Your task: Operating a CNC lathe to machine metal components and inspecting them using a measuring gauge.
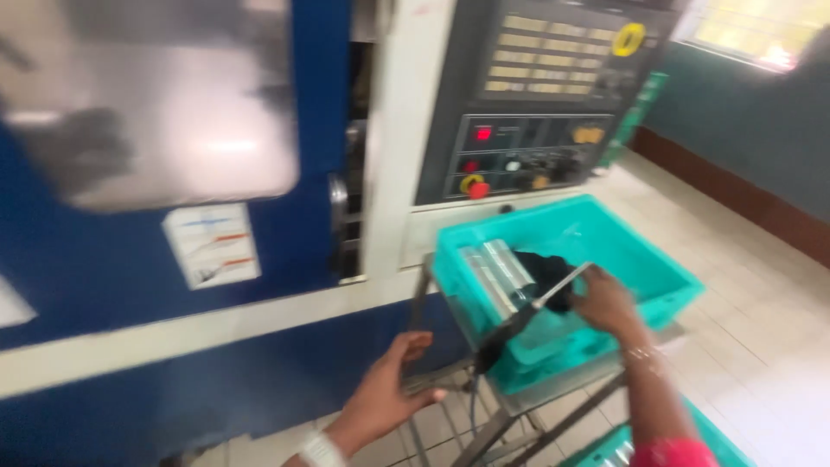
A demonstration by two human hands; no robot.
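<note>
My right hand [608,303] reaches into a turquoise plastic crate [666,281] and grips a thin metal rod-like tool [562,284] with a dark handle and a hose hanging from it [493,346]. Inside the crate lie shiny metal cylinders [497,270] and a dark cloth [545,268]. My left hand [389,393] hangs lower left, fingers apart, holding nothing, close to the metal stand [519,415] that carries the crate.
A blue machine door with a window [156,95] fills the left. A control panel [536,104] with a red button and keys sits above the crate. A second turquoise crate [622,445] is below. Tiled floor [743,285] stretches right toward a green wall.
</note>
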